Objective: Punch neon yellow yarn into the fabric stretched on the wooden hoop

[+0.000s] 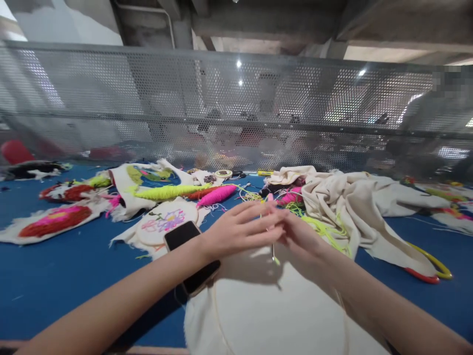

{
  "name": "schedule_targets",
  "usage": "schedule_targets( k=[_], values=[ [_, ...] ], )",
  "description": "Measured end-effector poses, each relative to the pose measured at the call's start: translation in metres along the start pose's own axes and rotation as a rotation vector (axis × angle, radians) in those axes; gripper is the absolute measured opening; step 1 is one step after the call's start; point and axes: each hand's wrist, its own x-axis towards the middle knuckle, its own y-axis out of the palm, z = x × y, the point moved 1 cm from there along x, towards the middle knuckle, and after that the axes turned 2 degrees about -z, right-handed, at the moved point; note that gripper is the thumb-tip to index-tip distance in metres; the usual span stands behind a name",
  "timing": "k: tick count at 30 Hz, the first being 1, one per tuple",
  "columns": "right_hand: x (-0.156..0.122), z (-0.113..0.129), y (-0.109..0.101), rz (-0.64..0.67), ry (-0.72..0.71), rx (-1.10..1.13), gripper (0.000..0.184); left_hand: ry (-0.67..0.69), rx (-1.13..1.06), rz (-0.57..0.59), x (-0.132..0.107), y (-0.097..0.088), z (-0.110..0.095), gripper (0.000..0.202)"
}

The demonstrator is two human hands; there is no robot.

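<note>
The needle hangs from the fingertips of both hands, where they meet above the blank cream cloth in a hoop at the near edge of the table. The left hand lies with fingers stretched toward the right hand, and their fingertips close together on the needle's upper part. A thin yellow-green thread seems to run from there to the right, but I cannot tell if it passes through the eye. The hooped cloth shows no stitch yet, so in my judgement the work is at its very beginning: the needle is being prepared, and all the sewing remains.

A black phone lies just left of the hoop, partly under the left wrist. Behind it is a hoop with a pink and purple flower design, partly stitched. Further back lie skeins of yellow-green yarn and pink yarn. A heap of cream fabric covers the right side, with a red and yellow ring beside it. Finished colourful pieces lie toward the left edge.
</note>
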Motion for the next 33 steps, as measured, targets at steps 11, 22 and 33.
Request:
schedule_targets(
  k=[11,22,33],
  values=[
    [0.075,0.092,-0.029,-0.128,-0.394,-0.132,0.022,-1.017,-0.044,0.460,-0.029,-0.006,0.027,0.070],
    [0.048,0.024,-0.019,-0.284,-0.340,-0.082,0.017,-1.041,-0.100,0.763,-0.037,0.008,0.010,0.052],
    [0.042,-0.022,-0.030,-0.219,-0.149,-0.091,0.022,-1.129,-0.136,0.658,-0.039,0.015,0.015,0.052]
  ],
)
